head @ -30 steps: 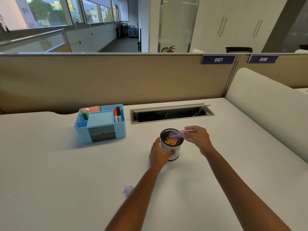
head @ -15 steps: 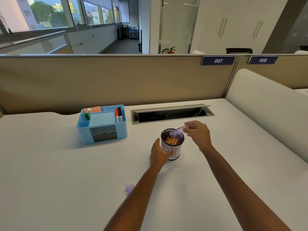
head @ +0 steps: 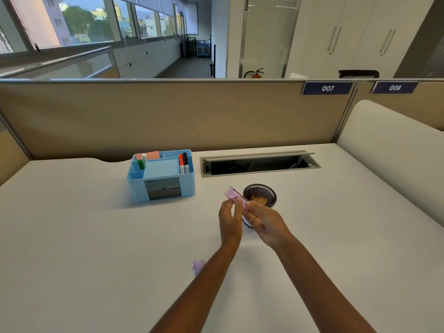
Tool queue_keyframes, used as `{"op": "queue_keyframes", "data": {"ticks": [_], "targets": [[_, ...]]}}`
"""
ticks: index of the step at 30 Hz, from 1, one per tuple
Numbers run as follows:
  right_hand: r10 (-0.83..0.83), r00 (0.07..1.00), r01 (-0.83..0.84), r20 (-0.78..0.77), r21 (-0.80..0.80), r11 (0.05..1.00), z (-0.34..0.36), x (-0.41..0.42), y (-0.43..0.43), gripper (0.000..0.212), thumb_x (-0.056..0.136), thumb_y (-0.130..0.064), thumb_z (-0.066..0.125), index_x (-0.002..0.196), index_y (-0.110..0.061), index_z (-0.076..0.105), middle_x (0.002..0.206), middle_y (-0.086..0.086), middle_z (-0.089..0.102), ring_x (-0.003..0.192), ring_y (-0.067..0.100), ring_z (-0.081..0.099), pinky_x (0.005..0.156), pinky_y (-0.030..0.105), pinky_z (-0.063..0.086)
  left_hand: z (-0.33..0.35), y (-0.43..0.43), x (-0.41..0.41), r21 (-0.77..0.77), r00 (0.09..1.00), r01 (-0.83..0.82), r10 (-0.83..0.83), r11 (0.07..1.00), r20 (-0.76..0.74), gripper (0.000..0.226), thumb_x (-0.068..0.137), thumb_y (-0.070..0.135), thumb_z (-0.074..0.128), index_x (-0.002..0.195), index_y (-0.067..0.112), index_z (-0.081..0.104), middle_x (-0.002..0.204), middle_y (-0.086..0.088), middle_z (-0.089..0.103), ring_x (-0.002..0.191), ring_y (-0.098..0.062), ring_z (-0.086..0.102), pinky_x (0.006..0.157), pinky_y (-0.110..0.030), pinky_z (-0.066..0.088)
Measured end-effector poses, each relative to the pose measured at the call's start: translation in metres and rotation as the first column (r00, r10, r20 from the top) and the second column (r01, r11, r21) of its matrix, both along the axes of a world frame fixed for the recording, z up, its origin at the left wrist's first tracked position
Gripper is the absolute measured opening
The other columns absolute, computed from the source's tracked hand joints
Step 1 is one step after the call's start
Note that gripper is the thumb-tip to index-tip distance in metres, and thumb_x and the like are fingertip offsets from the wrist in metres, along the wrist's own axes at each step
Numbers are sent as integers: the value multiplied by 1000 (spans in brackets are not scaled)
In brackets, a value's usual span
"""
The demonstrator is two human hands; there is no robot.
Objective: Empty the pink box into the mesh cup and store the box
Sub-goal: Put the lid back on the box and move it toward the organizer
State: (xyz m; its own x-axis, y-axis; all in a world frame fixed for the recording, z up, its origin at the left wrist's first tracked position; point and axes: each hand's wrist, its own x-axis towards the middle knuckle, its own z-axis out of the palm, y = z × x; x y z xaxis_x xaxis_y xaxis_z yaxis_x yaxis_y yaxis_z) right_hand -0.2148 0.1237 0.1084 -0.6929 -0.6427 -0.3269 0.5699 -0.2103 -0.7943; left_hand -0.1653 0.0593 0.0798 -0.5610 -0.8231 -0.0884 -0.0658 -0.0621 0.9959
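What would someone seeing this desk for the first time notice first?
Probably the two hands at the centre: the right hand holds a clear pink box, with the left hand at it, just left of the black mesh cup. Next, the blue desk organiser with markers, farther back on the left.

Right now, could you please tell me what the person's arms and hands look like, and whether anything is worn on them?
Both forearms are bare as far as the frame shows: no sleeves, gloves or watch in view. The left hand and right hand show no rings or wristbands that I can make out, though fine detail is blurred. No markings are visible on either arm.
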Motion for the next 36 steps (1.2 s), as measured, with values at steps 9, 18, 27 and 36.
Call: {"op": "queue_keyframes", "data": {"ticks": [9, 18, 27, 36], "targets": [[133, 973, -62, -189, 342, 938, -37, 45, -16, 22, 85, 3, 55, 107, 2, 52, 85, 15, 63, 73, 26, 60, 80, 36, 51, -14, -35, 45, -126, 988, -101, 115, 987, 106, 36, 93, 22, 48, 122, 1, 50, 129, -18, 58, 116, -32, 55, 100, -39, 44], [706, 357, -26, -611, 749, 662, -84, 99, -27, 47, 79, -33, 66, 120, -18, 50, 124, 9, 50, 112, 23, 51, 88, 23, 40, -36, -61, 98, -337, 955, -121, 202, 934, 216, 34, 87, 17, 58, 118, 2, 55, 123, -19, 60, 110, -33, 57, 95, -38, 47], [506, 563, -19, -653, 601, 799, -82, 95, -20, 31, 88, -29, 57, 113, -12, 51, 97, 7, 62, 79, 15, 63, 68, 17, 48, -49, -61, 129, -334, 951, -15, 117, 943, 288, 42, 85, 15, 61, 124, 5, 51, 124, -21, 56, 111, -33, 56, 91, -32, 47], [267, 714, -16, -647, 366, 930, -61, 74, -6, 16, 76, -14, 72, 85, -18, 60, 86, 2, 67, 78, 21, 65, 60, 8, 49, -58, -49, 143, -337, 972, 76, 6, 938, 235, 37, 80, 9, 67, 116, 8, 59, 100, -8, 55, 93, -26, 59, 77, -25, 47]]}}
